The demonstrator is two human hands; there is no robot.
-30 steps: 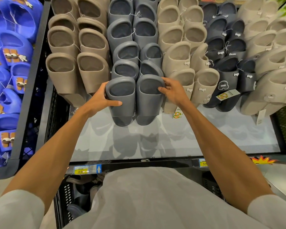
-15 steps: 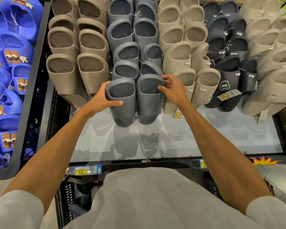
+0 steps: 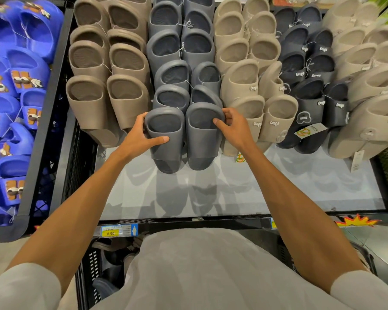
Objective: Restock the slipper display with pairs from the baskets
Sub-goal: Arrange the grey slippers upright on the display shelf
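A pair of grey slippers stands at the front of the grey column on the display shelf (image 3: 233,193). My left hand (image 3: 141,136) grips the left grey slipper (image 3: 166,151), thumb across its strap and fingers round its left side. My right hand (image 3: 232,126) holds the right grey slipper (image 3: 202,144), thumb on the strap's rim and fingers curled at its right side. Both slippers lean against the grey pair behind them (image 3: 173,97).
Columns of brown slippers (image 3: 108,95), beige slippers (image 3: 242,81), dark navy slippers (image 3: 309,95) and pale slippers (image 3: 367,121) flank the grey column. Blue slippers (image 3: 14,86) fill the left bin. A black basket (image 3: 105,265) with slippers sits below the shelf edge.
The grey pair has been pushed a little further back against the column. My right hand's fingers have shifted up to the strap's rim.
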